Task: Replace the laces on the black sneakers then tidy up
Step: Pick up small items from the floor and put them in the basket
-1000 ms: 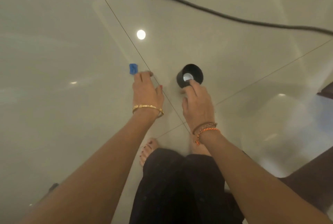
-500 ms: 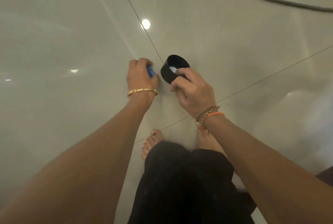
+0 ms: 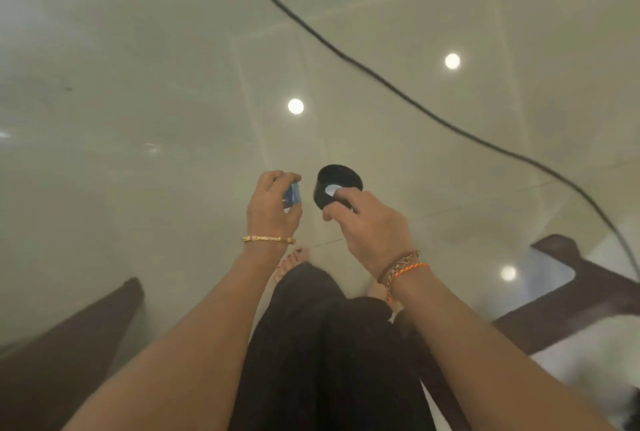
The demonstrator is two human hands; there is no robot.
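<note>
My left hand (image 3: 273,207) holds a small blue object (image 3: 292,195) between curled fingers and thumb, raised above the glossy floor. Just to its right, my right hand (image 3: 369,222) grips a black roll of tape (image 3: 336,186) by its lower rim, the open core turned toward me. Both hands are lifted off the floor and about a hand's width apart. No sneakers or laces appear in view.
A black cable (image 3: 381,80) runs diagonally across the shiny beige tile floor (image 3: 138,84) from top centre to the right edge. Dark wooden furniture legs stand at lower left (image 3: 69,344) and at right (image 3: 571,292). My bare feet (image 3: 292,264) and black trousers are below.
Both hands picked their objects up from the floor and rose with them. The view lifted and swung, bringing furniture legs into sight at both sides.
</note>
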